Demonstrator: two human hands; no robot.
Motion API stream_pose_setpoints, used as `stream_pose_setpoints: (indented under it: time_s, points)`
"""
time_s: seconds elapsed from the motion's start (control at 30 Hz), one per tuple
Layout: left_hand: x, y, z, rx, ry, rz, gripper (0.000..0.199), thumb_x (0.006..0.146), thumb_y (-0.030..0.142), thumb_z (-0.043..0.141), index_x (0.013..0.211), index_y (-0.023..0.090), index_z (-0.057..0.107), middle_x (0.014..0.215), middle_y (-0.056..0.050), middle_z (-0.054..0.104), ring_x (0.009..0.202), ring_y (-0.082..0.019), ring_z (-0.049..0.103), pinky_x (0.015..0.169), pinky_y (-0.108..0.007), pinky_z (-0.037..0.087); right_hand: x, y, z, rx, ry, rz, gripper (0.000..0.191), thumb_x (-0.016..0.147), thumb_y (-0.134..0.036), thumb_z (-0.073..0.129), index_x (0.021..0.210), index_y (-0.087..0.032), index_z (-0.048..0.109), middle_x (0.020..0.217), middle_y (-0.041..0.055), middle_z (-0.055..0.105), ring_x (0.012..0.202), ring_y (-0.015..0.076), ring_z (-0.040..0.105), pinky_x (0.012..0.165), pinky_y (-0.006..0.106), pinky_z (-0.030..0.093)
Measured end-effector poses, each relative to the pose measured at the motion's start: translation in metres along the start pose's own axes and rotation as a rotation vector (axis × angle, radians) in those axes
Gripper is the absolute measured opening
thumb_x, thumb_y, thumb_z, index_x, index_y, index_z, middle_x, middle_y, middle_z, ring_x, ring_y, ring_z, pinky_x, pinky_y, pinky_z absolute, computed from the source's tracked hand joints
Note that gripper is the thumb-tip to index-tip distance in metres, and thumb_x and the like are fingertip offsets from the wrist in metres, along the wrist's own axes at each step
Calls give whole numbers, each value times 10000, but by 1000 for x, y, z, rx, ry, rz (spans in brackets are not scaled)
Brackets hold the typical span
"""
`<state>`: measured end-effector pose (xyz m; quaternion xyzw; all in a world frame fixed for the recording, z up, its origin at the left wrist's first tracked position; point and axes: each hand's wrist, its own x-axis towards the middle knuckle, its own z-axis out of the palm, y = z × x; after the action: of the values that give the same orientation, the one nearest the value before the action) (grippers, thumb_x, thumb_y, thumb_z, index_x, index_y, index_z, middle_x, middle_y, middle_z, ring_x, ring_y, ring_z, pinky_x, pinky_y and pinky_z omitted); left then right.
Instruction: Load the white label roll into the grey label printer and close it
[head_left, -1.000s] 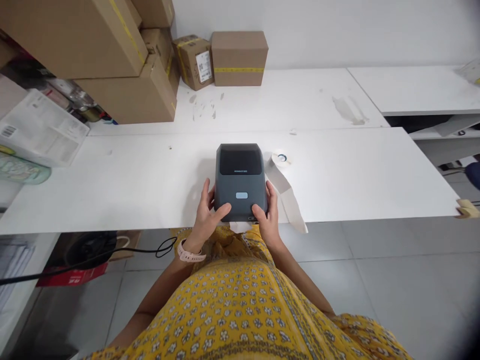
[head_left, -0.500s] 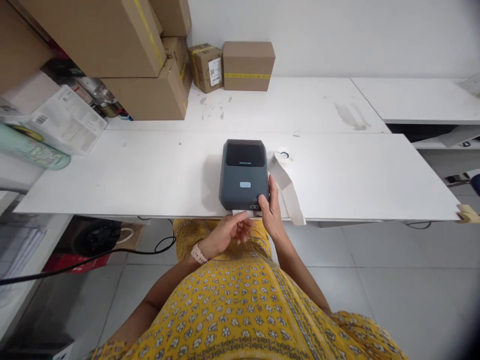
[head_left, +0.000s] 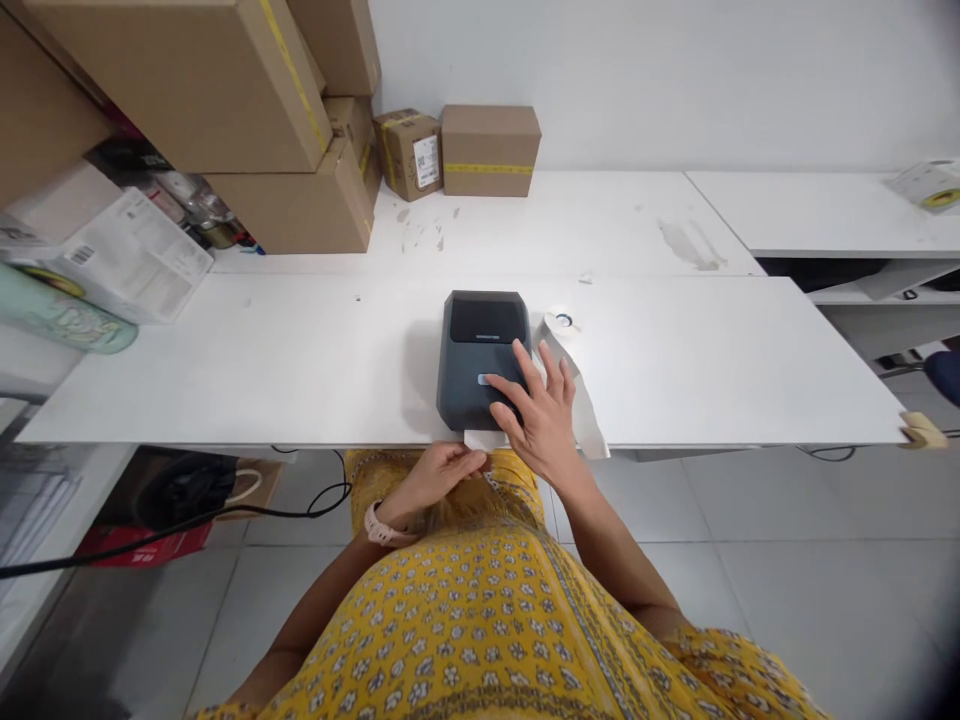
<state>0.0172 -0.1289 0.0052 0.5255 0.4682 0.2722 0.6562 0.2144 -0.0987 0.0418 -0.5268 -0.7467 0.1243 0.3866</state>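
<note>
A dark blue-grey label printer [head_left: 466, 385] rests at the front edge of the white table, its black window towards the back. My right hand [head_left: 546, 425] reaches over its right side with fingers spread, the index fingertip at the light button [head_left: 482, 380]. A short white label strip [head_left: 480, 438] sticks out of the printer's front over the table edge. Just below that strip is my left hand [head_left: 439, 475], its fingers curled together and partly hidden; whether they pinch anything does not show. Behind my right hand stands a label roll [head_left: 561, 321], its loose strip [head_left: 587, 415] trailing forward past the edge.
Cardboard boxes [head_left: 285, 205] are stacked at the back left, with two smaller taped boxes [head_left: 491, 150] beside them. A green bottle [head_left: 71, 310] and a white package [head_left: 139, 250] lie at the far left. Below the table hangs a black cable [head_left: 225, 514].
My right hand has lifted from the printer's lower right side onto its top, the index finger reaching the button. My left hand has shifted slightly down and left, and more of the printer's label strip shows.
</note>
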Motion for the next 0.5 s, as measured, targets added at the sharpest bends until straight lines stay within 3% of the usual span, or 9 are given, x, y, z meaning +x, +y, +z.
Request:
stream_pose_setpoints:
  time_s: [0.07, 0.13, 0.2, 0.23, 0.3, 0.37, 0.5]
  points:
    - [-6, 2, -13, 41, 81, -5, 444, 887, 583, 643, 778, 168, 760, 735, -59, 743, 676, -179, 661, 674, -295, 516, 5, 0, 1, -26, -41, -1, 310, 986, -562, 550, 1227, -413, 677, 1647, -81, 416, 1594, 370, 208, 1285, 700, -5]
    - [-8, 6, -22, 59, 324, 56, 450, 919, 564, 593, 702, 185, 702, 651, -24, 676, 617, -158, 612, 636, -281, 497, 8, 2, 4, -30, -56, -10, 314, 964, -590, 581, 1192, -400, 681, 1625, -65, 455, 1597, 365, 204, 1281, 705, -46]
    - [-5, 13, -26, 72, 572, 179, 419, 949, 533, 559, 728, 201, 686, 710, -22, 682, 690, -168, 633, 688, -289, 520, 8, 6, 7, -9, -58, -22, 326, 941, -612, 606, 1175, -396, 678, 1623, -59, 459, 1599, 365, 197, 1276, 718, -42]
    - [-2, 17, -27, 79, 639, 246, 391, 968, 521, 537, 815, 208, 714, 834, -39, 725, 809, -186, 671, 769, -304, 542, 6, 8, 7, 21, -58, -20, 347, 936, -623, 606, 1191, -396, 668, 1640, -57, 433, 1601, 365, 189, 1275, 727, -10]
    - [4, 25, -25, 75, 656, 348, 402, 1008, 519, 475, 1096, 225, 735, 1202, -70, 734, 1142, -227, 663, 994, -360, 531, -2, 13, 7, 141, -34, 7, 422, 951, -644, 556, 1292, -402, 612, 1691, -45, 338, 1603, 358, 192, 1269, 727, 119]
    - [10, 31, -23, 41, 615, 401, 478, 1035, 530, 414, 1325, 241, 661, 1463, -71, 618, 1370, -249, 550, 1153, -417, 451, -11, 18, 5, 287, 35, 61, 522, 986, -663, 445, 1441, -411, 491, 1731, -24, 232, 1604, 340, 199, 1255, 693, 240]
    - [30, 35, -28, -75, 632, 452, 497, 1024, 535, 437, 1368, 233, 629, 1495, -90, 593, 1410, -263, 528, 1175, -450, 447, -13, 19, -2, 374, 197, 79, 645, 1002, -707, 270, 1590, -443, 262, 1749, -26, 153, 1621, 314, 135, 1279, 662, 215]
